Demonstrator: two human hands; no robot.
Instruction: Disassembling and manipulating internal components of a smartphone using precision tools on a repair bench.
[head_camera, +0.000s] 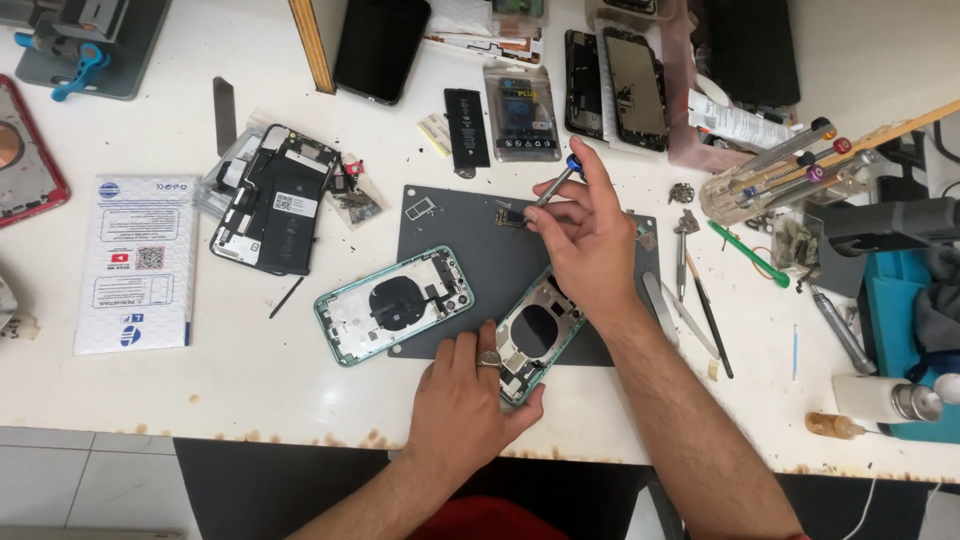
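Note:
My right hand (585, 240) holds a small screwdriver (556, 183) with a blue cap, its tip down at a tiny part (505, 216) on the dark grey work mat (440, 215). My left hand (462, 395), a ring on one finger, rests on the near end of an opened green phone housing (535, 335) and steadies it. A second green phone housing (395, 305) with a round black coil lies to the left, half on the mat, touched by neither hand.
A disassembled phone with a black battery (275, 200) lies at the left beside a white padded envelope (135, 262). A loose battery (466, 127), a packaged battery (520, 112) and phone screens (620, 85) lie behind the mat. Tweezers, picks and a screwdriver rack (775, 170) crowd the right.

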